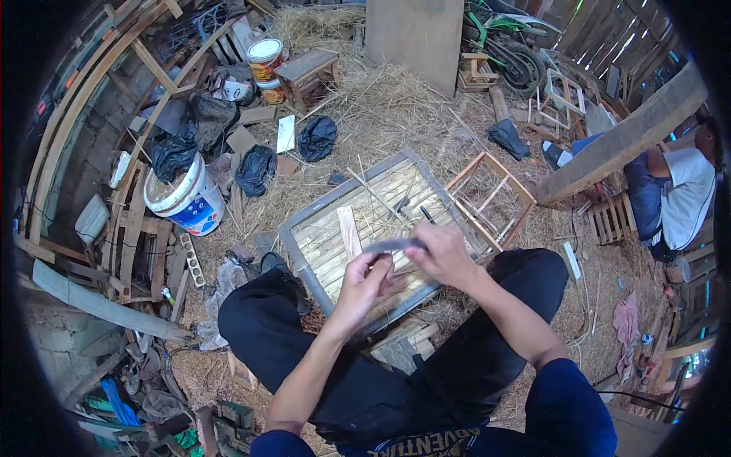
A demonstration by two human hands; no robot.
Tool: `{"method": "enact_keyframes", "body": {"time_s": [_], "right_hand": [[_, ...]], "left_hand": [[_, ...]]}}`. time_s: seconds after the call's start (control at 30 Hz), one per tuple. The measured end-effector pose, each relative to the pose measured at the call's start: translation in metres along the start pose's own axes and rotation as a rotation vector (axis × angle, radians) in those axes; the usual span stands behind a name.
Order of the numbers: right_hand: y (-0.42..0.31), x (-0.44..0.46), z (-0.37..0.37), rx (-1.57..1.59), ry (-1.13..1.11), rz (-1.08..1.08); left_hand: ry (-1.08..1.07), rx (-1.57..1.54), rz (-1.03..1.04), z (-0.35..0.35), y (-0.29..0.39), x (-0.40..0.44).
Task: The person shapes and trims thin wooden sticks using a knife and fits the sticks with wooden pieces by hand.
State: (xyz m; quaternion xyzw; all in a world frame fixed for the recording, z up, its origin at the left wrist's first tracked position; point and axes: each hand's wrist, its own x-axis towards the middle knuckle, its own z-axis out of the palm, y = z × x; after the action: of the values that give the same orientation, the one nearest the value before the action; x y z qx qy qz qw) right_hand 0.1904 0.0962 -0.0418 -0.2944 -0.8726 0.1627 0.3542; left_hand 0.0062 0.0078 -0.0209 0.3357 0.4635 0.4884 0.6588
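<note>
A dark grey curved strip [392, 245] stretches between my two hands, above a low wooden table with a slatted top [312, 263]. Its kind cannot be made out. Closed around its left end is my left hand [364, 283], thumb pressed against the fingers. My right hand [442, 255] grips the other end, knuckles up. On the slats, just beyond my left hand, lies a flat pale wood piece [349, 228]. A small dark tool [399, 206] and a slim black pen-like object [426, 215] rest farther back, among bits of straw.
To the right of the table stands a small wooden frame [487, 198]. A white bucket [185, 196] and black plastic bags [256, 169] are at the left. Another person [681, 190] sits at the far right, behind a slanting wooden post [624, 137]. Straw [388, 99] covers the floor.
</note>
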Motion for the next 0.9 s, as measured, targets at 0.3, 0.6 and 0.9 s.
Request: {"method": "enact_keyframes", "body": {"time_s": [0.3,0.6,0.9], "right_hand": [[0.009,0.011,-0.015,0.000,0.089,0.211],[0.007,0.006,0.001,-0.013,0.027,0.098],[-0.017,0.000,0.006,0.051,-0.070,-0.002]], "left_hand": [[-0.012,-0.015,-0.023,0.003,0.010,-0.007],[-0.026,-0.067,-0.049,0.005,0.003,-0.004],[-0.013,-0.006,-0.063,0.006,-0.001,-0.010]]}}
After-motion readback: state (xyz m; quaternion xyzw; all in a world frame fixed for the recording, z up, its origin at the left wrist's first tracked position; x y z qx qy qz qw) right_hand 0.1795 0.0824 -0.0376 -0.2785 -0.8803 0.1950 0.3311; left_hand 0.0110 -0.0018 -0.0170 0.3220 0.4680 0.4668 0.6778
